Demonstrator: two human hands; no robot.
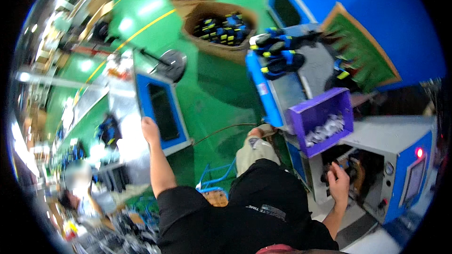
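My left arm stretches out to the left, and my left hand (149,130) is over the edge of a metal-topped table (129,136) with a blue-framed side. Blur hides its fingers. My right hand (339,182) is at the opening of a grey and blue machine (400,136), its fingers bent and apart, with no object visible in them. Dark parts and a brown curved piece (360,178) show inside the opening. Just above, a purple bin (321,148) holds small whitish pieces (327,129). Black shoe-like items with blue and yellow marks (280,61) lie on the bench beyond.
Two large brown cartons (221,49) stand ahead, the nearer filled with similar black items. A round-based stand (172,65) and a blue-framed stool (214,190) are on the green floor. A tilted green board (362,47) leans at the right. Another person (89,202) sits at lower left.
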